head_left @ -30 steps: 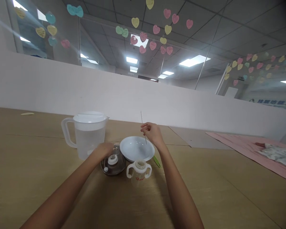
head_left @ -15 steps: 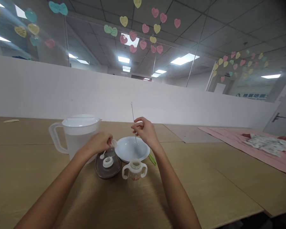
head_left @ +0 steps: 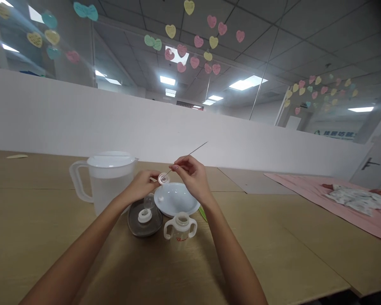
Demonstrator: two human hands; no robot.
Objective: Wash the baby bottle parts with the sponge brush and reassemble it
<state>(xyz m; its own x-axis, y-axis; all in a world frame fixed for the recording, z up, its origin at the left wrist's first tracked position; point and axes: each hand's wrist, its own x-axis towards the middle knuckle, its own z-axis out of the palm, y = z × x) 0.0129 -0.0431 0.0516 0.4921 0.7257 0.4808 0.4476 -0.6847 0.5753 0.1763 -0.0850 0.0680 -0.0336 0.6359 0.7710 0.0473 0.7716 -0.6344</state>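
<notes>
My left hand [head_left: 143, 184] pinches a small, round, translucent bottle nipple [head_left: 164, 178] by its rim, above the white bowl [head_left: 190, 206]. In my right hand [head_left: 193, 174] is a thin wire straw brush [head_left: 198, 148], slanting down with its lower end at the nipple's opening. A small white piece [head_left: 161, 198] shows against the bowl's left side; whether it hangs or lies there is unclear. In front of the bowl stands a clear baby bottle [head_left: 180, 231] with two white handles and no top. A white collar [head_left: 144, 216] sits on the dark tray [head_left: 142, 231], near a clear cap [head_left: 149, 201].
A white lidded pitcher [head_left: 109, 180] holding liquid stands behind my left forearm. A green item [head_left: 202, 214] lies partly under the bowl's right edge. Farther right, a doll in patterned clothes [head_left: 357, 198] lies on a pink cloth [head_left: 307, 199]. A low white wall [head_left: 235, 144] bounds the table.
My left hand has lifted the nipple up and to the right. My right hand has tipped the brush from upright in the bowl to a slant, bringing its lower end to the nipple.
</notes>
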